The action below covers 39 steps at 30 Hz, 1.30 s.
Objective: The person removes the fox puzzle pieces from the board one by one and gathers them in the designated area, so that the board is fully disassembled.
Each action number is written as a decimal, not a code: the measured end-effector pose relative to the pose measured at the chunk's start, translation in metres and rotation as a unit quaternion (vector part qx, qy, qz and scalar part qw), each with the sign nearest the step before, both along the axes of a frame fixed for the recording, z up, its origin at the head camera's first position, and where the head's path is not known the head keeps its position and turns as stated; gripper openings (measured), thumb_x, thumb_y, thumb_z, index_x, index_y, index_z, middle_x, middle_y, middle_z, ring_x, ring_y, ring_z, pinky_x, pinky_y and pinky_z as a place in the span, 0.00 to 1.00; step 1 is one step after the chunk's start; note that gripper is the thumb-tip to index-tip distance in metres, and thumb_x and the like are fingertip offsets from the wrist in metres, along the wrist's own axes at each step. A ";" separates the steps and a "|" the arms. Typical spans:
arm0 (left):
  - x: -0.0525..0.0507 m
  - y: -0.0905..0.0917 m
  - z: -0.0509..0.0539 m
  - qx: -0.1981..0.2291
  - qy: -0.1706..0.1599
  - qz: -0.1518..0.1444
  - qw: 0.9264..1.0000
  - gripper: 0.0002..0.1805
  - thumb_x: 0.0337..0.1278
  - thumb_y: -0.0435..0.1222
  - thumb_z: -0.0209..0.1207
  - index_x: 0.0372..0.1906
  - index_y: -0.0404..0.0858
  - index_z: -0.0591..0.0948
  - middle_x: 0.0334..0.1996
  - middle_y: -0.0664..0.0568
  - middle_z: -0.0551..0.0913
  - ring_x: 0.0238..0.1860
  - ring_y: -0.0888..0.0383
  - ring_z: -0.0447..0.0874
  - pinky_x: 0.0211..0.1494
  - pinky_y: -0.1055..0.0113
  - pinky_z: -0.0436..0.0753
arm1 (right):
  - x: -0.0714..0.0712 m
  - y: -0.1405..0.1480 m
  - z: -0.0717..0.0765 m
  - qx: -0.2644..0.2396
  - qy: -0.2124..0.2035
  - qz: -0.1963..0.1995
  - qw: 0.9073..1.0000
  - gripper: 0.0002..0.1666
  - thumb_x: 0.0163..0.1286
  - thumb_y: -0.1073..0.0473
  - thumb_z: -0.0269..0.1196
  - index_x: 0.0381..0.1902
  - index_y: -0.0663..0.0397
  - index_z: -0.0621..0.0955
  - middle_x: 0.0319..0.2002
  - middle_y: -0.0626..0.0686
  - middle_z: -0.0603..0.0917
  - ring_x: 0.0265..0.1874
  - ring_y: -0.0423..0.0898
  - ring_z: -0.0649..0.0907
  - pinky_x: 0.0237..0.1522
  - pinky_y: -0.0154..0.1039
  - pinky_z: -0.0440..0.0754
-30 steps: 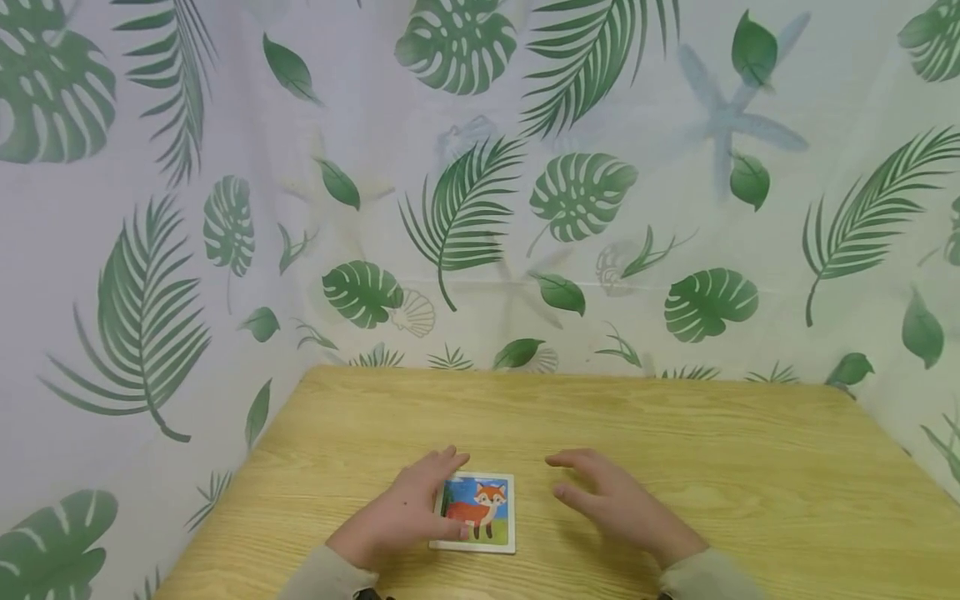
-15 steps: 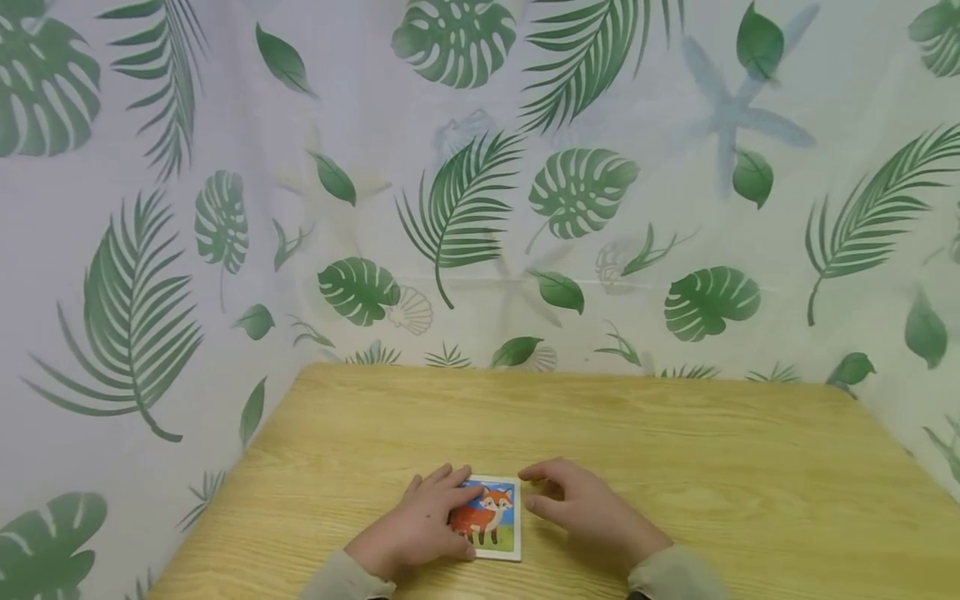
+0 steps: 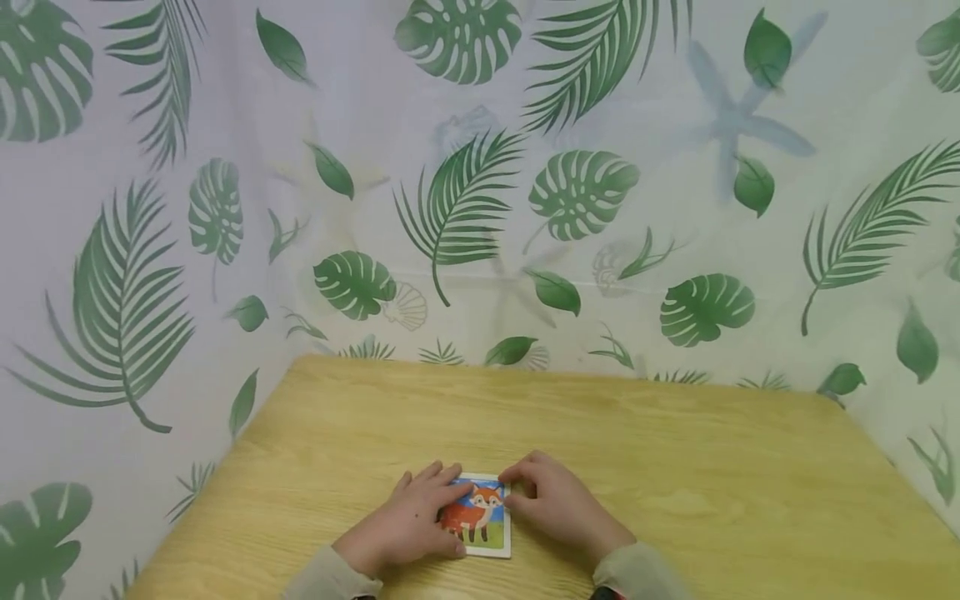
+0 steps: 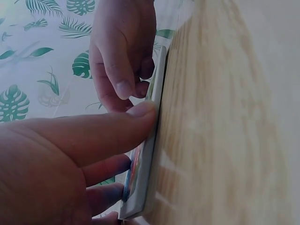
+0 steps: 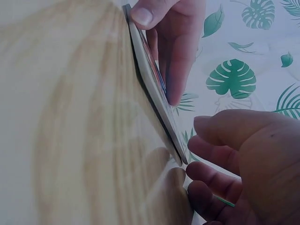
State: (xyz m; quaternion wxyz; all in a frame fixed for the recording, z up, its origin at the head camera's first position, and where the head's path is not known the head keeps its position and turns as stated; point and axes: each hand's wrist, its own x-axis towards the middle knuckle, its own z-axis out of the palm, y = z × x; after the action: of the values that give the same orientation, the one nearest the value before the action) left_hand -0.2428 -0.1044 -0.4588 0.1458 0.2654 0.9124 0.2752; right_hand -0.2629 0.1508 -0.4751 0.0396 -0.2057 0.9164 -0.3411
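Observation:
A square fox picture board (image 3: 489, 533) with a white border lies flat on the table, its picture showing an orange fox on blue and green. My left hand (image 3: 411, 518) rests over its left part, fingers spread; in the left wrist view the thumb (image 4: 140, 112) lies on the border. At the upper right corner, my right hand (image 3: 553, 502) has its fingers bent and its thumb and index finger slightly apart. In the right wrist view those fingertips (image 5: 199, 176) are beside the board's end, with nothing seen between them. The board's left edge is hidden under the left hand.
The wooden table (image 3: 637, 433) spreads around the board on all sides. Behind it and to the left hangs a white curtain (image 3: 480, 333) printed with green leaves.
My right hand has come in from the right to the board's upper right corner. The left hand has settled over the board's left part, its thumb shifting down to the near border.

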 end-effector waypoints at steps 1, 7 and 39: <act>0.000 0.000 0.000 0.000 -0.001 -0.002 1.000 0.45 0.51 0.51 0.73 0.75 0.45 0.71 0.78 0.46 0.58 0.79 0.40 0.47 0.73 0.31 0.41 | 0.000 0.000 -0.001 0.004 0.001 -0.002 1.000 0.13 0.68 0.50 0.68 0.49 0.42 0.87 0.41 0.42 0.77 0.34 0.42 0.74 0.36 0.41 0.73; 0.001 0.002 0.002 0.002 0.002 -0.001 1.000 0.45 0.51 0.52 0.73 0.74 0.46 0.71 0.78 0.46 0.58 0.79 0.40 0.47 0.73 0.31 0.41 | 0.001 -0.001 0.001 0.032 0.020 -0.003 0.999 0.13 0.66 0.52 0.68 0.48 0.41 0.87 0.43 0.40 0.76 0.35 0.42 0.74 0.38 0.41 0.73; 0.000 -0.003 -0.002 -0.023 0.004 -0.009 1.000 0.44 0.55 0.55 0.70 0.77 0.51 0.68 0.79 0.48 0.56 0.79 0.42 0.44 0.71 0.28 0.37 | -0.003 -0.021 0.004 0.079 0.039 -0.026 0.996 0.06 0.63 0.53 0.72 0.38 0.43 0.86 0.32 0.42 0.74 0.30 0.41 0.74 0.36 0.42 0.75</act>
State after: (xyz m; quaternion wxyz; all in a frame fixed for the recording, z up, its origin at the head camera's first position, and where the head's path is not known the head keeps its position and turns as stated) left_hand -0.2432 -0.1076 -0.4612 0.1504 0.2714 0.9167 0.2519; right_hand -0.2657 0.1295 -0.4715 0.0111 -0.1916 0.9462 -0.2607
